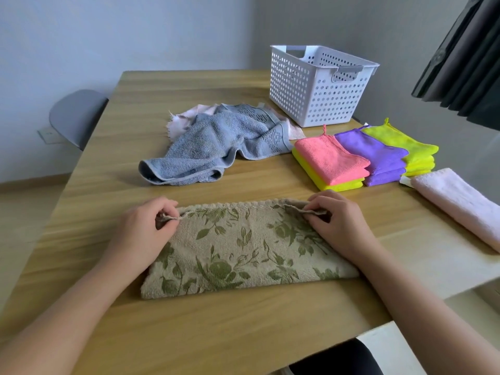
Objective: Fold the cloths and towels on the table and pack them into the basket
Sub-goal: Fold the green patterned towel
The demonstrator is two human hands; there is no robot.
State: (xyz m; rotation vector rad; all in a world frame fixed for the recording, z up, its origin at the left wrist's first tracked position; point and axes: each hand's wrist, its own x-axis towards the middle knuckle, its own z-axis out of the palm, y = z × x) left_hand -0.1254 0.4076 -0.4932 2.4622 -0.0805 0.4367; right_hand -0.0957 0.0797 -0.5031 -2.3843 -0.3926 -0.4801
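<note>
The left hand (143,226) and right hand (342,223) are each pinching a far corner of the floral towel (240,250), which is lying folded on the table (130,136). The basket (319,85) is sitting at the far right.

Rectangular light wood-grain table (189,87): smooth, with a soft sheen. White perforated plastic basket (311,90): smooth, semi-matt. Beige terry-cloth towel with green leaf print (238,253) and crumpled grey-blue terry towel (216,142): looped pile, matt; folded pink microfibre cloth (330,161), folded purple microfibre cloths (373,152), folded yellow-green microfibre cloths (400,142) and pale pink folded towel (460,204): fine, soft nap.
</note>
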